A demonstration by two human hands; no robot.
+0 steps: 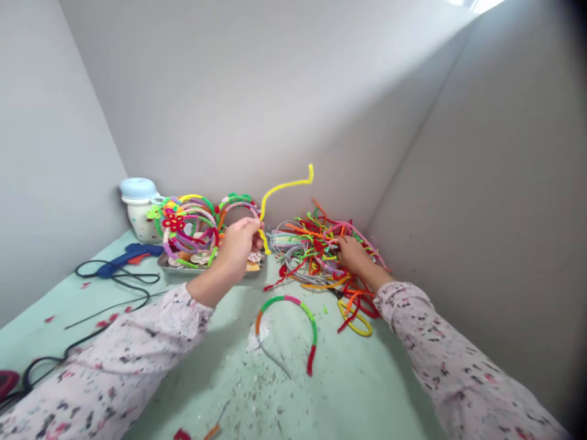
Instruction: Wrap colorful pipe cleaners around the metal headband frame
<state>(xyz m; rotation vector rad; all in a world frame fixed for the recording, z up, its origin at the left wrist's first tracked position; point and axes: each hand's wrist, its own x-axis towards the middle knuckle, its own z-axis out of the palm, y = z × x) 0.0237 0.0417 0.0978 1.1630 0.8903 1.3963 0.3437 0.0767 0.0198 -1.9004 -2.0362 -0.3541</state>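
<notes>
My left hand [241,244] is closed in a pinch on a yellow pipe cleaner [285,184], whose bent long end rises above the fingers while a short end hangs below. Among a tangled heap of pipe cleaners [316,241] in many colours, my right hand [352,253] has its fingers curled together; what they grip is hidden. Between my arms a headband [276,299] lies on the table, wrapped in orange, green, pink and red, with one leg bare grey.
A tray [215,274] holds several finished headbands [195,226]. Left of it are a lidded cup [140,208] and a blue glue gun [121,260] with a black cord. A yellow loop [367,330] lies at the heap's front. Scraps litter the green table [348,391]; grey walls enclose it.
</notes>
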